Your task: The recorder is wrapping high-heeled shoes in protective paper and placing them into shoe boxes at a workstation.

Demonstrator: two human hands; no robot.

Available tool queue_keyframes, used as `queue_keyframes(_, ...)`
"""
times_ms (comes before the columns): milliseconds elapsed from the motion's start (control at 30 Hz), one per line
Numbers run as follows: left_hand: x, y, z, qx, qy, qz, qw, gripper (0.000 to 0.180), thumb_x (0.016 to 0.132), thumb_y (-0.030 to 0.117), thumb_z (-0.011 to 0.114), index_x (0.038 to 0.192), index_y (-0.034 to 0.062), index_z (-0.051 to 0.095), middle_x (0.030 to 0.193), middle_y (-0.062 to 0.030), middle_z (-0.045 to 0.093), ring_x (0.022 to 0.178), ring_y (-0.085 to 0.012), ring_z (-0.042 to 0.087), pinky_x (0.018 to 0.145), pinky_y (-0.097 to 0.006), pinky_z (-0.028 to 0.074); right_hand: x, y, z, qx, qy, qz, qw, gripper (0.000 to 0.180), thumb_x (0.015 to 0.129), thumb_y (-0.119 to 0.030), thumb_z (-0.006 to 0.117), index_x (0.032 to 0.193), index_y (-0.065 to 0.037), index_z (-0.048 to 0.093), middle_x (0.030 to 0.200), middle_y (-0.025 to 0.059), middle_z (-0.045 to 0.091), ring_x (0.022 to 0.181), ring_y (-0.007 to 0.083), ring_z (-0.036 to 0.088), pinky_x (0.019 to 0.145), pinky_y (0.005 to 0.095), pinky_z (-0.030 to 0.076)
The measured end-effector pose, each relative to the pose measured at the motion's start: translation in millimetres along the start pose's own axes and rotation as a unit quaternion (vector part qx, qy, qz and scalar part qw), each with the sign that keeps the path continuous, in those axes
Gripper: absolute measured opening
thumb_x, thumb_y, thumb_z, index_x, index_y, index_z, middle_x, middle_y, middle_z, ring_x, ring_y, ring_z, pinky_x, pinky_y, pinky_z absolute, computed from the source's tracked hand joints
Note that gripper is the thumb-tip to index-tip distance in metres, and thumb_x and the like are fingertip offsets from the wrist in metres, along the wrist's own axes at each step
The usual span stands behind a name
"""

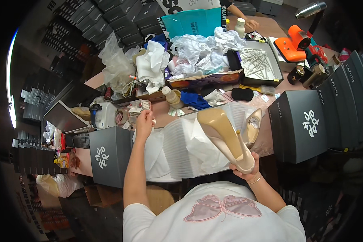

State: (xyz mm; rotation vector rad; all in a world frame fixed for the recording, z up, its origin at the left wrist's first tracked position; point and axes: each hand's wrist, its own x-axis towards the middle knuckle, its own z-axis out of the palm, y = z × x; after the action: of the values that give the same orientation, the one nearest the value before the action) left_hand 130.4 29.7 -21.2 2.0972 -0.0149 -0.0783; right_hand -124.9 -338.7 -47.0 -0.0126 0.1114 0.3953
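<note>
My right hand [248, 173] is wrapped round the back part of a beige high-heeled shoe [218, 125]. The shoe is tilted, its tan sole turned up and its front pointing away from me. Its matching beige shoe [252, 128] lies on the right of the wrapping, with white paper stuffed inside. Below the held shoe spread white tissue paper [203, 147] and a ribbed translucent sheet [175, 151]. Over to the left, my left hand [145, 124] is closed in a pinch beside a small clear container [134, 111] of little items; what its fingers hold is too small to name.
Dark grey shoeboxes stand left [111, 155] and right [302, 125] of the wrapping. Farther back are a pale bottle [172, 97], a blue cloth [195, 100], crumpled paper [197, 52], a box of white sticks [256, 64] and an orange device [292, 44]. Another person's hand [250, 23] shows beyond.
</note>
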Motion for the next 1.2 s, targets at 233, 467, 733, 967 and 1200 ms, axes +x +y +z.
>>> queue_keyframes(233,5,-25,-98,0.336,0.026,0.05,0.94,0.018,0.083,0.012,0.058,0.095,0.0003,0.065,0.088,-0.0162,0.066,0.077,-0.0301,0.063,0.069,-0.04,0.05,-23,-4,3,-0.099,-0.011,-0.026,0.995,0.065,0.084,-0.051,0.055,0.132,-0.007,0.048,0.114,0.0153,0.058,0.09,0.0343,0.059,0.053,0.0346,0.054)
queue_keyframes(467,-1,-96,-66,0.503,-0.267,-0.188,0.8,0.019,0.073,0.006,0.064,0.089,-0.0023,0.07,0.099,-0.0238,0.067,0.092,-0.0353,0.067,0.079,-0.042,0.054,-46,48,5,-0.16,0.023,-0.038,0.986,0.075,0.079,-0.051,0.062,0.131,0.001,0.045,0.117,0.021,0.053,0.086,0.0348,0.06,0.051,0.0346,0.057)
queue_keyframes(733,-24,32,-76,0.1,-0.043,0.031,0.994,0.017,0.085,0.003,0.048,0.092,-0.0021,0.062,0.079,-0.0187,0.065,0.073,-0.0357,0.063,0.07,-0.042,0.05,-44,102,16,-0.017,-0.013,-0.103,0.994,0.059,0.086,-0.051,0.055,0.13,-0.013,0.05,0.119,0.0142,0.052,0.094,0.0318,0.051,0.057,0.0327,0.052)
queue_keyframes(967,-122,98,-26,0.314,-0.236,0.334,0.857,0.019,0.084,0.002,0.049,0.102,0.0039,0.054,0.097,-0.0154,0.06,0.079,-0.0333,0.063,0.071,-0.042,0.051,-52,128,27,-0.06,0.0,-0.143,0.988,0.061,0.086,-0.048,0.056,0.132,-0.01,0.047,0.12,0.0156,0.052,0.094,0.0328,0.053,0.059,0.0331,0.053)
queue_keyframes(1200,-224,31,-40,0.299,-0.223,0.193,0.908,0.017,0.084,0.004,0.051,0.1,0.0044,0.057,0.097,-0.016,0.062,0.089,-0.0349,0.06,0.077,-0.043,0.049,-74,107,61,-0.235,-0.001,0.025,0.972,0.095,0.068,-0.044,0.073,0.134,0.011,0.034,0.105,0.0262,0.057,0.071,0.0324,0.065,0.046,0.0345,0.059)
